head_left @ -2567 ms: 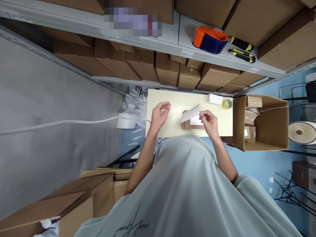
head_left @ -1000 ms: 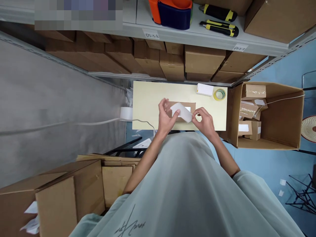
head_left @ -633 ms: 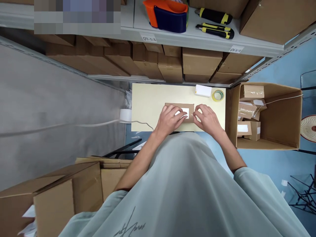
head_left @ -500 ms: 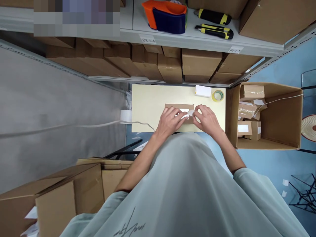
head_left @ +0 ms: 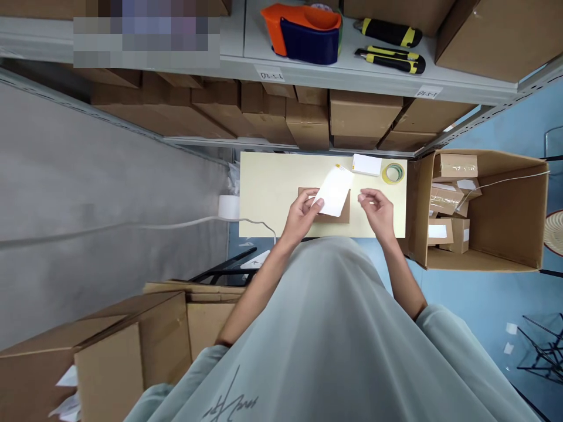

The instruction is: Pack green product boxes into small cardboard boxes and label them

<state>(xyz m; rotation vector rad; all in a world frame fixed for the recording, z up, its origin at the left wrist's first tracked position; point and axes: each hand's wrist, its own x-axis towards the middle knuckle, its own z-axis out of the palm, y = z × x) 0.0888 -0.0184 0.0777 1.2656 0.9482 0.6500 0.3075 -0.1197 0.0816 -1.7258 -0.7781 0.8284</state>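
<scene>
A white sheet point(head_left: 334, 190) with a small yellow mark at its top is pinched in my left hand point(head_left: 303, 214), tilted over a brown cardboard piece point(head_left: 343, 215) on the cream table point(head_left: 268, 187). The sheet hides much of the cardboard. Just right of it is my right hand point(head_left: 378, 212), raised with curled fingers; whether anything is between its fingertips is too small to tell. A white box point(head_left: 366, 164) and a roll of tape point(head_left: 393, 173) lie at the table's back right.
An open carton point(head_left: 505, 211) with several small boxes stands right of the table. Above the far edge a shelf point(head_left: 378, 82) bears an orange and blue tool point(head_left: 308, 35) and cutters point(head_left: 391, 32). A white cable point(head_left: 197, 221) hangs at left.
The white sheet has come into view in my left hand. My right hand has moved apart from my left, to the right. The camera view has shifted slightly.
</scene>
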